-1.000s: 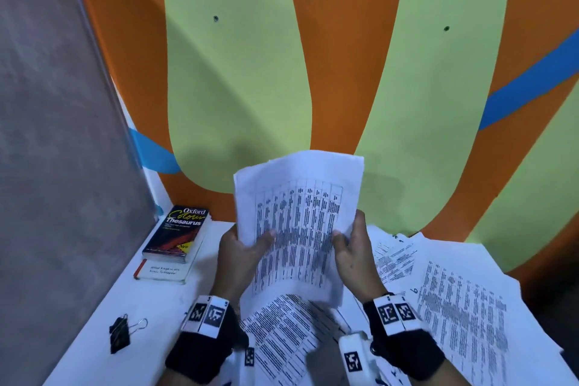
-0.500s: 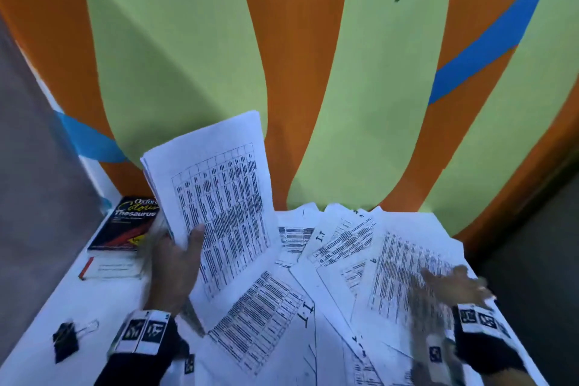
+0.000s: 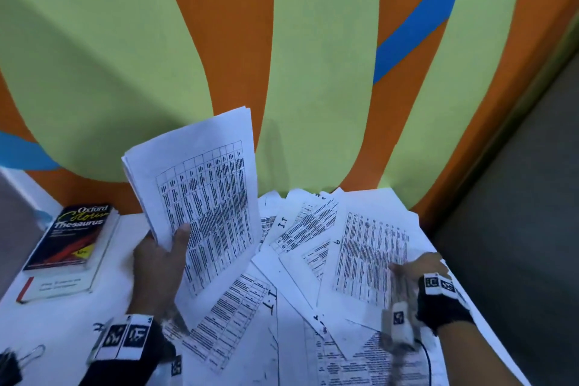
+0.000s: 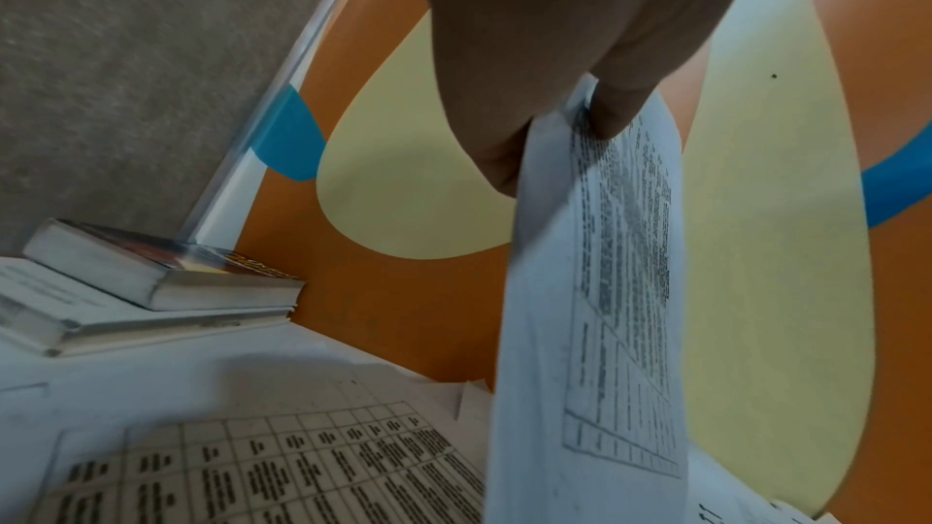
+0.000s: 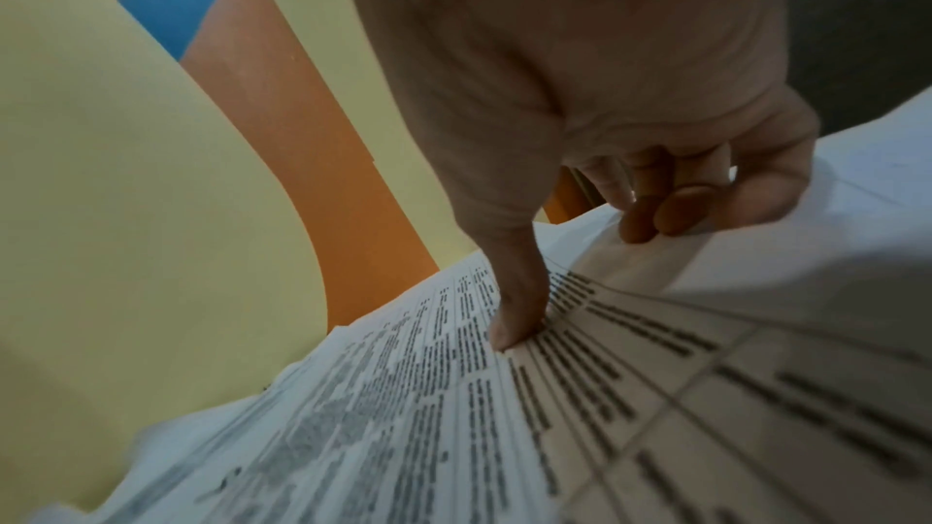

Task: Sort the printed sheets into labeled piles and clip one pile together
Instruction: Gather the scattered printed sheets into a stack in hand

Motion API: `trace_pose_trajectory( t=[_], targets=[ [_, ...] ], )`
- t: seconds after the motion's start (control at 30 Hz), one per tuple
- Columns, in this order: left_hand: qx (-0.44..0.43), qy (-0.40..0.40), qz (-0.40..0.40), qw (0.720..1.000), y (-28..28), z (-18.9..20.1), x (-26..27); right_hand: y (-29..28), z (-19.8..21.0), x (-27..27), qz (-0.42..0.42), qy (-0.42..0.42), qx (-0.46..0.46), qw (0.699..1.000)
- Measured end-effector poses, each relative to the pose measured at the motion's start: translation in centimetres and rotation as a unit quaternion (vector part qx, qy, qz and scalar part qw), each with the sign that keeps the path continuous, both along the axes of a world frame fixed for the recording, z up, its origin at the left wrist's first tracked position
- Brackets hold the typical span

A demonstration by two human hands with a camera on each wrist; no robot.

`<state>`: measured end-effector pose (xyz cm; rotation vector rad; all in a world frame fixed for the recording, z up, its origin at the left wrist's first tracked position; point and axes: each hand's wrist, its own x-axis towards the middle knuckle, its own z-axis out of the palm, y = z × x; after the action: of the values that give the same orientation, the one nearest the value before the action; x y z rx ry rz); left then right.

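My left hand [image 3: 166,247] holds a thin stack of printed table sheets [image 3: 203,197] upright above the white table [image 3: 78,316], thumb on the front and fingers behind. In the left wrist view the thumb [image 4: 612,110] pinches the stack [image 4: 605,293] near its lower edge. Several loose printed sheets [image 3: 300,229] lie fanned over the table's right half, some marked "1.1". My right hand [image 3: 413,266] is on the rightmost sheet [image 3: 369,254]. In the right wrist view its thumb [image 5: 519,317] presses the sheet [image 5: 454,413] while curled fingers [image 5: 671,214] hook its edge.
Two stacked books [image 3: 72,238], the top one a thesaurus, lie at the table's back left. A black binder clip [image 3: 12,363] sits at the front left corner. The painted wall [image 3: 313,72] stands right behind the table. The table's right edge drops to a dark floor [image 3: 517,229].
My right hand let go of the stack and moved right, down onto the rightmost loose sheet. The left hand now holds the stack alone, tilted to the left.
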<state>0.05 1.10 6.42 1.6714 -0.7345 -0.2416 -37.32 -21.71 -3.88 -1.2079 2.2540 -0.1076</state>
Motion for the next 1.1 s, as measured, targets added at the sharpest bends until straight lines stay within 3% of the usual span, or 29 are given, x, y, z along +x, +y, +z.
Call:
trace_pose_trajectory(
  t=[0.3,0.43,0.53,0.6,0.67,0.77,0.87,0.93,1.0,1.1],
  targets=[
    [0.015,-0.014,-0.037,0.999,-0.9,-0.1,-1.3,0.7,2.3,2.9,0.023,0.065,-0.046,0.997],
    [0.014,-0.032,-0.025,0.999,-0.8,-0.2,-1.2,0.2,1.9,2.2,0.014,-0.004,-0.093,0.996],
    [0.01,-0.049,-0.018,0.999,-0.7,0.1,-0.8,0.2,4.0,0.7,0.056,-0.029,-0.188,0.98],
    [0.002,-0.049,-0.007,0.999,-0.7,0.2,-0.5,-0.4,7.0,-0.8,0.137,-0.058,-0.277,0.949],
    [-0.003,-0.043,0.005,0.999,-0.8,-0.1,0.0,-1.8,10.7,-2.6,0.255,-0.089,-0.295,0.916],
    [-0.003,-0.029,0.013,0.999,-1.1,-0.6,0.8,-4.1,16.9,-3.5,0.413,-0.109,-0.21,0.879],
    [0.003,-0.022,0.019,1.0,-1.6,-0.7,0.9,-5.8,20.2,-0.6,0.519,-0.018,-0.113,0.847],
    [0.007,-0.023,0.016,1.0,-1.8,-0.6,0.7,-5.9,19.2,2.8,0.56,0.089,-0.066,0.821],
    [0.009,-0.031,0.019,0.999,-1.8,-0.4,0.5,-5.5,15.4,6.2,0.605,0.171,-0.036,0.777],
    [0.012,-0.02,0.023,0.999,-1.7,-0.6,0.4,-3.3,9.6,10.4,0.678,0.196,-0.046,0.707]
  ],
)
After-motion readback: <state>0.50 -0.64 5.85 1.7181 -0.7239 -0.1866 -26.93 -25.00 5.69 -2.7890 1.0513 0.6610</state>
